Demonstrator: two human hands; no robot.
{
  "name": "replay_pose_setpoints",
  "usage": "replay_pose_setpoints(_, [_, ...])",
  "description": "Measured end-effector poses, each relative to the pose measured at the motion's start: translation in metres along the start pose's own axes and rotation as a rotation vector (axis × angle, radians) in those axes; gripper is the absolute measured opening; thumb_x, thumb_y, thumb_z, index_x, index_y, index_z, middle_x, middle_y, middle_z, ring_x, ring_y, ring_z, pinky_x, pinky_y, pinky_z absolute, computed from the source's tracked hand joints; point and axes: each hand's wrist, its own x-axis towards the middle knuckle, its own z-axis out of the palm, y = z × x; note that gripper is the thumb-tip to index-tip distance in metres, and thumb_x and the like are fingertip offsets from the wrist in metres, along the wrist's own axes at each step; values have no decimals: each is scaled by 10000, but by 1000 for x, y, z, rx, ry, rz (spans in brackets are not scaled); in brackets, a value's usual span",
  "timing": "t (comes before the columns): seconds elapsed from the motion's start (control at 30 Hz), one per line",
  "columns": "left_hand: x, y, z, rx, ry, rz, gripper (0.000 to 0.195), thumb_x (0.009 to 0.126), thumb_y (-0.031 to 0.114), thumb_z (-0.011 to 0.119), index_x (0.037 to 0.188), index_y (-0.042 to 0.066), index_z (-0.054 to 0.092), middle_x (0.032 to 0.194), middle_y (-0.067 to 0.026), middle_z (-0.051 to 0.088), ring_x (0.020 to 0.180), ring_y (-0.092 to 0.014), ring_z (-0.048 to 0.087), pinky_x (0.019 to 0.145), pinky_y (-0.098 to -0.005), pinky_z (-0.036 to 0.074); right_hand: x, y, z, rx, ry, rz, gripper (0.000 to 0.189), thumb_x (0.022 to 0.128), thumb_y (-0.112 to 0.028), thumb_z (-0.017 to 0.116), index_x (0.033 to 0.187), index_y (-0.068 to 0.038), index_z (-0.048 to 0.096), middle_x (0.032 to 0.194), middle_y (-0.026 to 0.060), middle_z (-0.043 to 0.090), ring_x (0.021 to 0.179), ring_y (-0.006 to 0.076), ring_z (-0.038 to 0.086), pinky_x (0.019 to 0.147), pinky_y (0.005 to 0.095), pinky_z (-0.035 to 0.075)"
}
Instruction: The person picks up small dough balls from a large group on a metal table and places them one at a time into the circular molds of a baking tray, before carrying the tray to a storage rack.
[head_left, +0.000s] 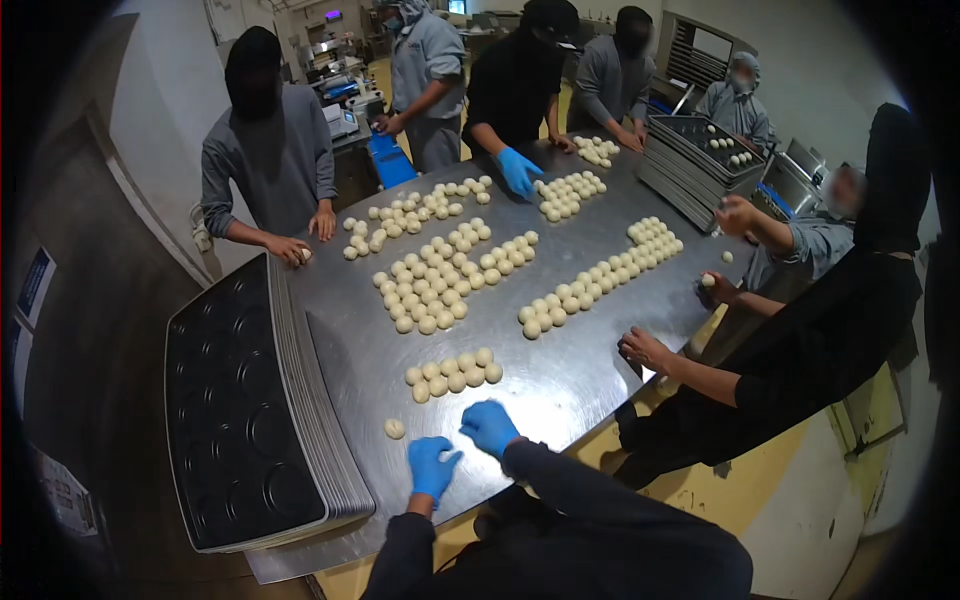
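Observation:
My left hand (433, 466), in a blue glove, is low over the steel table (559, 386), its fingers curled and its thumb apart. Just to its right, my right hand (489, 427), gloved the same way, is cupped with its back towards me. Whether a piece of dough lies under either palm is hidden. A single dough ball (394, 429) with a creased top rests up and to the left of my left hand. Beyond my hands, a small block of smooth dough balls (457, 382) sits in two rows.
Stacked black baking trays (225, 420) with round hollows border the table's left side. Larger groups of dough balls (427, 285) and a long band of them (592, 285) cover its middle. Other people work around the edges, one with a blue glove (517, 171). More trays (701, 154) stand far right.

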Motion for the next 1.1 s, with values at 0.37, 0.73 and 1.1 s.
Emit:
replay_pose_setpoints(0.37, [6,-10,-5,75,20,54,223,708,283,812,749,94,700,769,-119,675,768,-344,614,793,-434,452,0,9,12,47,57,27,146,799,-234,690,806,-88,692,830,127,650,813,351,610,765,466,473])
replay_pose_setpoints(0.73, [5,-17,-4,51,41,-1,235,726,258,805,800,66,690,813,-126,674,807,-342,623,776,-435,460,10,5,4,37,40,26,145,802,-183,647,724,-65,678,798,139,640,797,337,615,721,460,476])
replay_pose_setpoints(1.1, [6,-15,-7,43,101,27,171,777,223,755,769,79,663,797,-115,648,781,-341,599,733,-444,461,10,3,18,99,10,-7,117,789,-153,678,710,-70,652,789,134,631,782,361,594,713,461,453])
